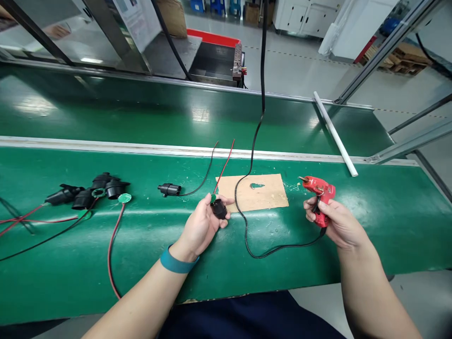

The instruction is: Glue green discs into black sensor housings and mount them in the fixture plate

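Note:
In my left hand (206,219), the fingers are closed round a black plastic connector (219,209). A small green disc (213,198) sits at its edge, and a red wire (225,165) runs up and away from there. My right hand (334,217) grips a red hot glue gun (320,192) by its handle, fingers near the trigger. The glue gun's nozzle points left, well apart from the connector. Under and behind my left fingertips lies a piece of brown cardboard (268,190) with a dark hole or mark in it.
Left of my hand lies another black connector (170,189) with a thin black wire. Several black connectors (84,197) with wires and green discs cluster further left. The glue gun's black cord (262,94) hangs across the green bench (158,278). A white bar (335,134) lies far right.

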### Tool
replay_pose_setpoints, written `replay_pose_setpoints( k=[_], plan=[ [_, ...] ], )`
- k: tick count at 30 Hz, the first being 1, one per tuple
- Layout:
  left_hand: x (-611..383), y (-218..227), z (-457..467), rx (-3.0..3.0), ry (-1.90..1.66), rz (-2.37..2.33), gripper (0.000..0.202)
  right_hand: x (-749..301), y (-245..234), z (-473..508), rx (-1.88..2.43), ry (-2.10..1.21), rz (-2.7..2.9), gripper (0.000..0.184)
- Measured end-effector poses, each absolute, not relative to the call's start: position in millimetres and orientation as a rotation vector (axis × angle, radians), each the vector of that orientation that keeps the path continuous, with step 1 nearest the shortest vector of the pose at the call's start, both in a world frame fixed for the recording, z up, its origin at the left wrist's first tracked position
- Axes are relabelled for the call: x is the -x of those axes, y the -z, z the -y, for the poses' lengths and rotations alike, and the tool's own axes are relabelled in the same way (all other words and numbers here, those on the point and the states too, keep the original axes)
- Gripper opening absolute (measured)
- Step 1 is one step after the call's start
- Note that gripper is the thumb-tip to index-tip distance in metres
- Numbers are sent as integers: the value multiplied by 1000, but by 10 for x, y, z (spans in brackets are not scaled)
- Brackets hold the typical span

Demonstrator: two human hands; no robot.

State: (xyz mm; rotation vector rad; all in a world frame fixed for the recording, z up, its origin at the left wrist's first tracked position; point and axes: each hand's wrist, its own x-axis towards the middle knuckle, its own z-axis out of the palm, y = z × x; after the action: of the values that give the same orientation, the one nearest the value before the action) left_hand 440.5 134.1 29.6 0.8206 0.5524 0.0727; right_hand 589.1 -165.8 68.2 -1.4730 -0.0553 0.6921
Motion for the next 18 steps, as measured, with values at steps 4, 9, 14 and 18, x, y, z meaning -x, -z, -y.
replay_pose_setpoints(
  k=[4, 9, 14, 18],
  plan=[
    [-4409, -280, -1353, -837, -66, -525, 36, -5921, -806, 1642, 1518, -689, 118, 34],
    [-4367, -336, -1321, -792, -33, -534, 37, -5841, -872, 1571, 1558, -744, 230, 50],
    [-4301, -385, -1298, -798, -22, -495, 39, -5805, -839, 1504, 1523, -765, 270, 41],
    [-4286, -365, -1321, -800, -36, -507, 39, -5839, -792, 1447, 1657, -751, 290, 33]
  ],
)
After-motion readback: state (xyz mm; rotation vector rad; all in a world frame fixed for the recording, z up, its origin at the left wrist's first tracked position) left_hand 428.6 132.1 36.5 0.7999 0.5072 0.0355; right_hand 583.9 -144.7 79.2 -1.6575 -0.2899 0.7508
